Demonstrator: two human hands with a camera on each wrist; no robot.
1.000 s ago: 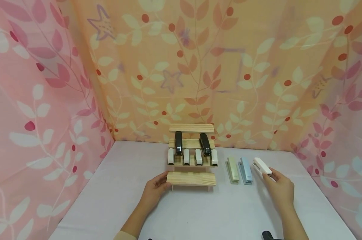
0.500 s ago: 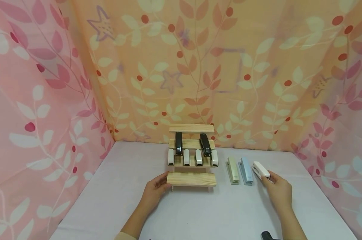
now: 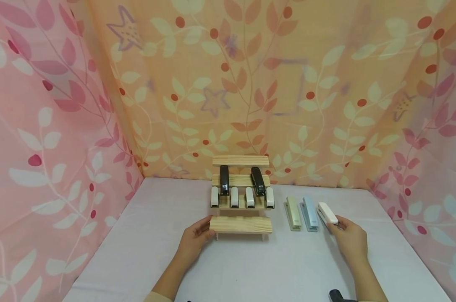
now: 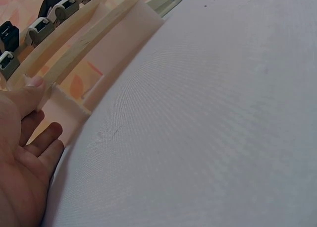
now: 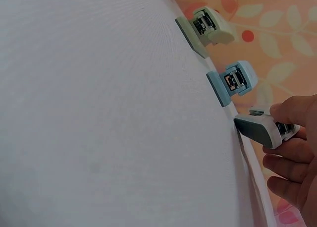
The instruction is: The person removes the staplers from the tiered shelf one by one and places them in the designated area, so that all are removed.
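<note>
My left hand (image 3: pixel 193 242) grips the left end of the lowest step of a tiered wooden display rack (image 3: pixel 241 225). In the left wrist view its thumb lies on the step's end, with the other fingers below. My right hand (image 3: pixel 351 239) pinches the near end of a white stapler (image 3: pixel 327 213). In the right wrist view that stapler (image 5: pixel 259 129) is tilted, its base touching or close to the table. Left of it on the table stand a light blue stapler (image 3: pixel 309 214) and a pale green stapler (image 3: pixel 294 214), side by side.
Several small white staplers (image 3: pixel 234 197) line one rack step. Two black staplers (image 3: pixel 224 180) lean on the step above. Flowered curtains (image 3: pixel 288 84) close off the back and sides of the white-covered table (image 3: pixel 250 272). A black object (image 3: pixel 336 295) shows at the front edge.
The white stapler in my right hand has moved slightly left and lower, turning a little more lengthwise. My left hand and the rack have stayed put.
</note>
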